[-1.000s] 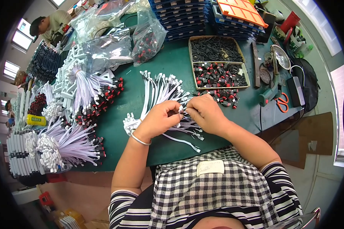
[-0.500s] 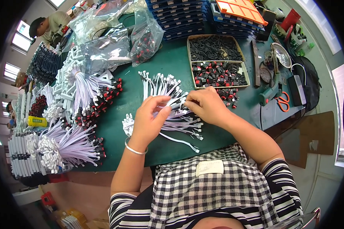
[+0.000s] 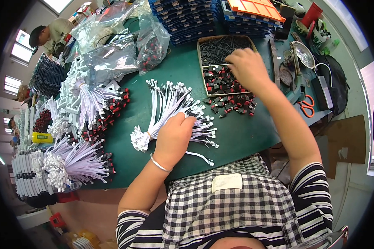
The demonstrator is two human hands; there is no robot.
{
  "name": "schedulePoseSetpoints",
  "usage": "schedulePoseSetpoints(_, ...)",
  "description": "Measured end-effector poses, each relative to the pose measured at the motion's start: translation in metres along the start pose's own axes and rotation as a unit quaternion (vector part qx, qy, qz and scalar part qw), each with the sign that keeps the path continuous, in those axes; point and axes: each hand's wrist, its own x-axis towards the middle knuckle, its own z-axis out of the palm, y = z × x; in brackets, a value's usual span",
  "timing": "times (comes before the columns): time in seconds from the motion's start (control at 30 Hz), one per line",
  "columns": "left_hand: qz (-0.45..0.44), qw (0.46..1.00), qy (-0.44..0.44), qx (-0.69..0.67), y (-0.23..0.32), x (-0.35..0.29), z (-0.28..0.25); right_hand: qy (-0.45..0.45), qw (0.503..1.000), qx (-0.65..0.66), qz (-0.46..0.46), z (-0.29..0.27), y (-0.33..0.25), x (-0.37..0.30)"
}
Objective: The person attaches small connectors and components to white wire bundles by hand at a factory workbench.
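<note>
On the green table, a bundle of white cables (image 3: 156, 110) with small connectors fans out, tied near its lower left end. My left hand (image 3: 174, 135) lies over the middle of this bundle, its fingers curled closed around cables; the exact strands are hidden under it. My right hand (image 3: 250, 69) is over the right part of a shallow two-part box (image 3: 204, 83). Its fingers are bent and slightly apart, reaching down at small black sleeves (image 3: 216, 49) in the far compartment. Nothing shows in them. Red-and-black connectors (image 3: 220, 79) fill the near compartment.
Loose red-and-black connectors (image 3: 232, 104) lie before the box. More cable bundles (image 3: 77, 159) crowd the left. Plastic bags (image 3: 112, 56) and stacked blue trays (image 3: 187, 20) stand at the back. Orange scissors (image 3: 306, 106) and a green glue gun (image 3: 294, 97) are at right. A person (image 3: 56, 31) is far left.
My right hand has left the cables and moved away and right to the box. My left hand has turned and closed down onto the bundle. The view has shifted slightly.
</note>
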Motion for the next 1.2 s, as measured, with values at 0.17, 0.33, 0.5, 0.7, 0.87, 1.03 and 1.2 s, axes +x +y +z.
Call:
schedulePoseSetpoints(0.17,-0.007,0.994,-0.090,0.068,0.006,0.003,0.000,-0.166,0.984,-0.053,0.040,0.015,0.033,0.018)
schedulePoseSetpoints(0.33,-0.014,0.994,-0.088,0.064,0.008,0.001,-0.001,-0.237,0.969,0.035,0.052,0.029,0.044,0.025)
schedulePoseSetpoints(0.5,-0.013,0.992,-0.100,0.081,0.006,0.003,0.001,-0.234,0.966,0.059,0.090,0.035,0.054,0.040)
schedulePoseSetpoints(0.7,-0.018,0.991,-0.117,0.067,0.005,0.006,-0.001,-0.195,0.977,0.029,0.086,0.054,0.058,0.044)
schedulePoseSetpoints(0.87,-0.019,0.993,-0.098,0.066,0.003,0.004,0.002,-0.117,0.991,0.023,0.062,0.051,0.067,0.041)
schedulePoseSetpoints(1.03,-0.044,0.994,-0.104,-0.001,0.000,0.006,-0.003,-0.158,0.985,0.020,0.061,0.034,0.065,0.045)
schedulePoseSetpoints(1.2,-0.020,0.996,-0.080,-0.040,-0.003,0.005,-0.001,-0.180,0.982,-0.053,-0.012,0.033,0.066,0.043)
